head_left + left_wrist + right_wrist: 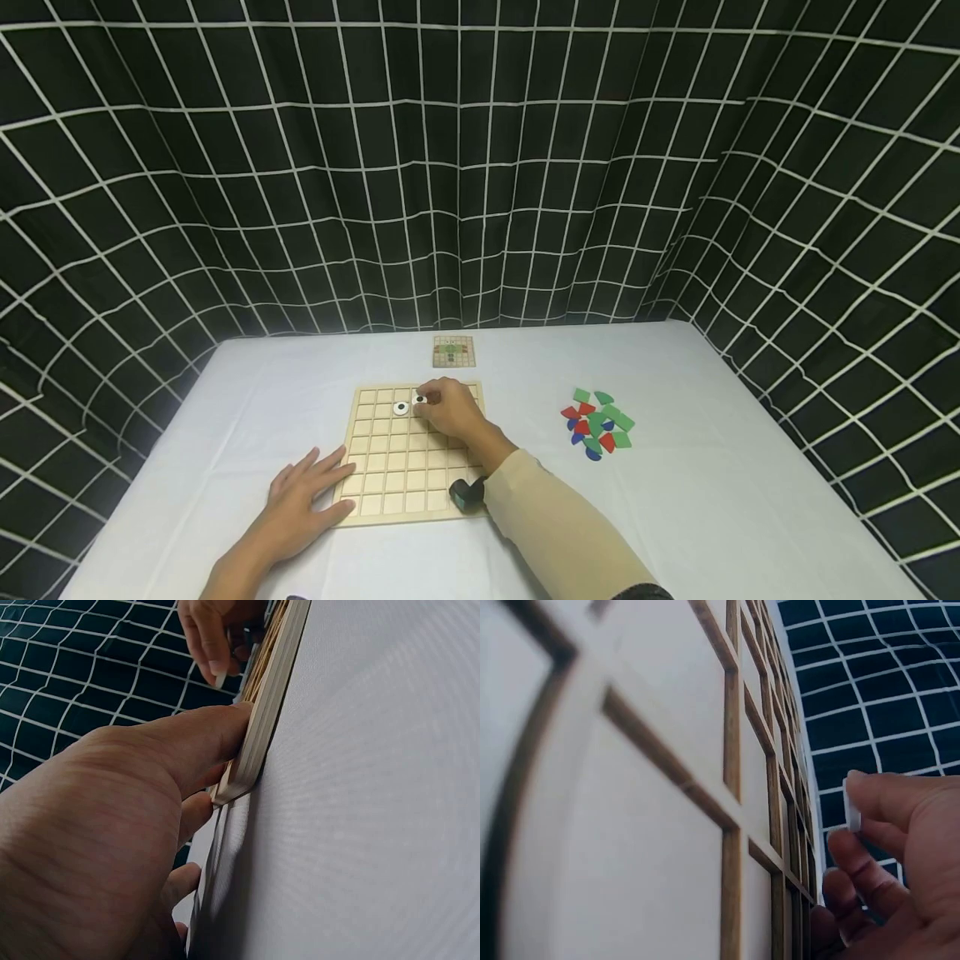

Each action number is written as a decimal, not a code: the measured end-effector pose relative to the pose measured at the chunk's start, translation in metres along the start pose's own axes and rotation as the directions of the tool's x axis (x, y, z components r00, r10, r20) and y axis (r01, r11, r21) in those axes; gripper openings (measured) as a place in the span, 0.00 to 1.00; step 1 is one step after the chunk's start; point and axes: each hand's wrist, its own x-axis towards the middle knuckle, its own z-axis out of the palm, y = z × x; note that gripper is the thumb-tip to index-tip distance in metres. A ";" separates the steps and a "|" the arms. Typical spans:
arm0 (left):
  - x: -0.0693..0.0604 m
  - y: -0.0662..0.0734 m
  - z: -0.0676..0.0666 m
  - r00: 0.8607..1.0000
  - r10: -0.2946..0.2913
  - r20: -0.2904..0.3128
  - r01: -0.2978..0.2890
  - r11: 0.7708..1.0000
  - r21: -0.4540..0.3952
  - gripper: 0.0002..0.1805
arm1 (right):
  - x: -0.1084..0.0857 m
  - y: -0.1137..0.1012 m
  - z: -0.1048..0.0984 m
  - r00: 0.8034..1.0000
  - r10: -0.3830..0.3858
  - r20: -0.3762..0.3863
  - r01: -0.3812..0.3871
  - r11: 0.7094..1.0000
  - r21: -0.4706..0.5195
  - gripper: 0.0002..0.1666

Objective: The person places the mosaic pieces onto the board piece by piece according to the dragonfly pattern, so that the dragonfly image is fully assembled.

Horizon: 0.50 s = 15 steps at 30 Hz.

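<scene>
A wooden grid board (393, 482) with square compartments lies on the white table. My right hand (454, 410) pinches a white disc with a black dot (420, 400) between thumb and fingertips over the board's upper part. The right wrist view shows this white disc (852, 806) edge-on, held above the grid. Just left of it, a second eye-like disc (401, 408) sits on the board. My left hand (303, 498) lies spread at the board's lower left corner. In the left wrist view, a left-hand digit (214, 731) touches the board's rim (274, 705).
Right of the board lies a loose pile of red, green and blue flat pieces (596, 421). Behind the board is a small card (453, 352) with a coloured figure on a grid. A black curtain with white lines (457, 208) surrounds the table (720, 500).
</scene>
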 end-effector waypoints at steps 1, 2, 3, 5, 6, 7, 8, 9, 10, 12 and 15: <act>0.000 0.000 0.000 1.000 0.003 -0.002 -0.003 1.000 0.000 0.30 | 0.000 0.000 0.000 1.000 -0.005 -0.001 0.005 1.000 -0.005 0.17; 0.000 0.000 0.000 1.000 0.005 -0.004 -0.005 1.000 0.000 0.30 | 0.001 0.001 0.001 1.000 -0.008 -0.001 0.008 1.000 -0.013 0.17; 0.000 0.000 -0.001 1.000 0.007 -0.004 -0.007 1.000 -0.001 0.30 | 0.001 0.001 0.001 1.000 -0.013 0.000 0.013 1.000 -0.019 0.16; 0.000 -0.001 -0.001 1.000 0.008 -0.003 -0.008 1.000 -0.003 0.30 | 0.002 0.002 0.002 1.000 -0.017 0.005 0.017 0.999 -0.035 0.16; 0.000 -0.001 0.000 1.000 0.008 -0.002 -0.008 1.000 -0.002 0.30 | 0.002 0.002 0.003 1.000 -0.017 0.007 0.017 0.999 -0.048 0.16; 0.000 -0.001 0.000 1.000 0.011 0.000 -0.011 1.000 -0.004 0.30 | 0.002 0.003 0.003 1.000 -0.014 0.011 0.015 0.998 -0.063 0.16; -0.001 -0.001 0.000 1.000 0.015 0.001 -0.015 1.000 -0.005 0.30 | 0.003 0.003 0.004 1.000 -0.011 0.017 0.013 0.997 -0.076 0.16; -0.001 -0.001 0.000 1.000 0.020 0.001 -0.020 1.000 -0.007 0.30 | 0.003 0.003 0.004 1.000 -0.010 0.020 0.011 0.996 -0.087 0.16; -0.001 -0.002 0.001 1.000 0.025 -0.001 -0.025 1.000 -0.007 0.30 | 0.003 0.004 0.005 1.000 -0.011 0.023 0.014 0.995 -0.101 0.15; -0.002 -0.002 0.001 0.999 0.037 -0.006 -0.037 0.999 -0.007 0.29 | 0.004 0.003 0.006 1.000 -0.007 0.028 0.010 0.992 -0.122 0.15; -0.003 -0.002 0.001 0.999 0.049 -0.015 -0.049 0.999 -0.003 0.29 | 0.004 0.002 0.006 0.999 0.001 0.032 0.004 0.989 -0.146 0.15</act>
